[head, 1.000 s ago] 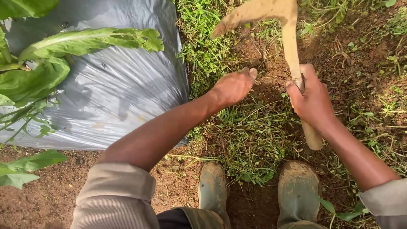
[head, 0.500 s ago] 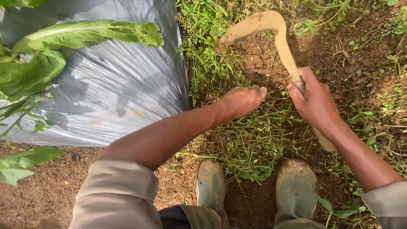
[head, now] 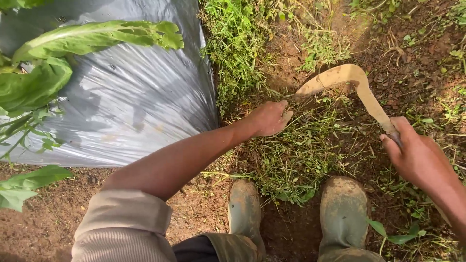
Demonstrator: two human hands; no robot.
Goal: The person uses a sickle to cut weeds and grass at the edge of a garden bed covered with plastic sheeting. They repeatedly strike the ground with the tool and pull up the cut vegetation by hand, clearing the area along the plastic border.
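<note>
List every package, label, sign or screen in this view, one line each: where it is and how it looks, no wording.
None in view: no package, label, sign or screen.
Nearest to packaging: silver-grey plastic mulch sheet, flat on the soil at upper left, shiny, unprinted, under broad green leaves.
The left hand grips cut green weeds; the right hand holds a curved mud-caked sickle.

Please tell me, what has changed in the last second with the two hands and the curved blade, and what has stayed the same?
The right hand drew the sickle down and to the right, nearer the boots. The left hand stayed closed on the grass. The grip on the sickle, the boots and the plastic sheet are unchanged.
</note>
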